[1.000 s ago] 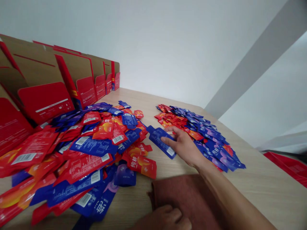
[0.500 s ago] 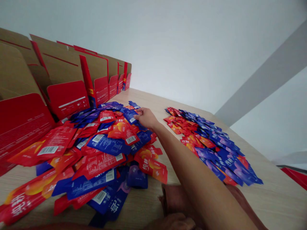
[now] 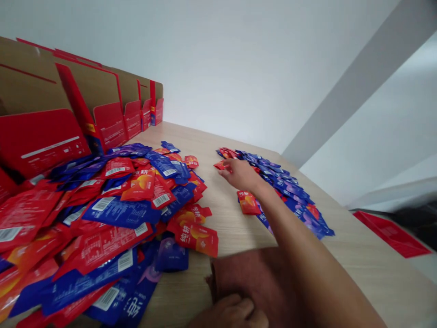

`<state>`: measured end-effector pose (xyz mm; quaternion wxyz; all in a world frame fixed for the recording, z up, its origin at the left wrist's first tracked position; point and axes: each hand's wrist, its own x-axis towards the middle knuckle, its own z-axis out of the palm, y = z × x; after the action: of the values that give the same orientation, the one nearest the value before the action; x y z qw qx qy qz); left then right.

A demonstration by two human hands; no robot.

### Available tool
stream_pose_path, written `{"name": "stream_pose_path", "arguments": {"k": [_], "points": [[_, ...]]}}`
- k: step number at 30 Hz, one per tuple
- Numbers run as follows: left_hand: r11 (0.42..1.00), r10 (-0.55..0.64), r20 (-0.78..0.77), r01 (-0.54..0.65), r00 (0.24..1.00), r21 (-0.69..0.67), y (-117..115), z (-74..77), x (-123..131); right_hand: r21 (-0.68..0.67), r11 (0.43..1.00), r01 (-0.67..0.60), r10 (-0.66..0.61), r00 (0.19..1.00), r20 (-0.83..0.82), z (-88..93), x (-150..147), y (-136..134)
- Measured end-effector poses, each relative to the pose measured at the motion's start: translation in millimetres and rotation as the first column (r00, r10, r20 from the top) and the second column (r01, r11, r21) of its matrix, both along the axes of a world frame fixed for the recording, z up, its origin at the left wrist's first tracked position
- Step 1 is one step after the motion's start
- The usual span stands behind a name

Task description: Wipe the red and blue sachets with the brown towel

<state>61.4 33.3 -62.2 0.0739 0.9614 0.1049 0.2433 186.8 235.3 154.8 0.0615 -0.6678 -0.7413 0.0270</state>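
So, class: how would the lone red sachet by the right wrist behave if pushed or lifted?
The red sachet lies thin and flat, so probably light and bendy. Its glossy film would likely slide over the wooden table, not roll. Lying flush, it may be fiddly to pinch.

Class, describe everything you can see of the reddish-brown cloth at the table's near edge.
The reddish-brown cloth looks like soft, matte, plain fabric. It lies flat on the wooden table, near the big packet pile, its left edge slightly rumpled. The left hand rests on its near part, fingers curled; the right forearm crosses over its right side, hiding it there.
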Motion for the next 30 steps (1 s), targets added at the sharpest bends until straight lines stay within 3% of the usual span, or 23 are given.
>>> {"name": "stream_pose_path", "arguments": {"k": [2,5,9,13,19,22,25,28,30], "points": [[0.997,-0.012,0.015,0.01,1.0,0.082,-0.2,6.6,2.5,-0.066,0.987,0.145,-0.139,0.986,0.087,-0.7,34.2,-9.2],[0.973,-0.038,0.014,0.034,0.999,0.227,-1.4,7.2,5.2,-0.152,0.939,0.308,-0.278,0.942,0.189,-20.1,61.3,-23.5],[0.952,-0.006,0.065,-0.014,0.998,0.305,-1.7,8.2,1.9,-0.191,0.922,0.336,-0.297,0.932,0.209,-52.5,62.4,-37.3],[0.941,0.001,0.219,-0.076,0.976,0.33,0.1,19.0,-2.6,-0.154,0.949,0.276,-0.252,0.955,0.155,-63.9,56.8,-41.5],[0.945,-0.008,0.308,-0.094,0.951,0.312,0.7,27.8,-4.1,-0.085,0.986,0.145,-0.138,0.987,0.08,-51.6,59.7,-58.4],[0.935,0.039,0.33,-0.151,0.943,0.322,0.2,31.4,-5.4,-0.068,0.998,0.004,-0.003,1.0,0.012,-40.6,69.6,-95.2],[0.927,0.119,0.376,-0.238,0.919,0.29,1.2,37.7,-7.5,-0.06,0.977,-0.202,0.196,0.975,-0.102,-35.1,78.9,-150.7],[0.917,0.149,0.404,-0.279,0.903,0.285,2.7,43.4,-9.1,-0.146,0.948,-0.283,0.263,0.955,-0.14,-42.0,77.6,-204.3],[0.921,0.112,0.381,-0.239,0.918,0.307,2.7,44.7,-9.1,-0.162,0.939,-0.302,0.277,0.947,-0.16,-53.2,71.9,-229.1]]}}
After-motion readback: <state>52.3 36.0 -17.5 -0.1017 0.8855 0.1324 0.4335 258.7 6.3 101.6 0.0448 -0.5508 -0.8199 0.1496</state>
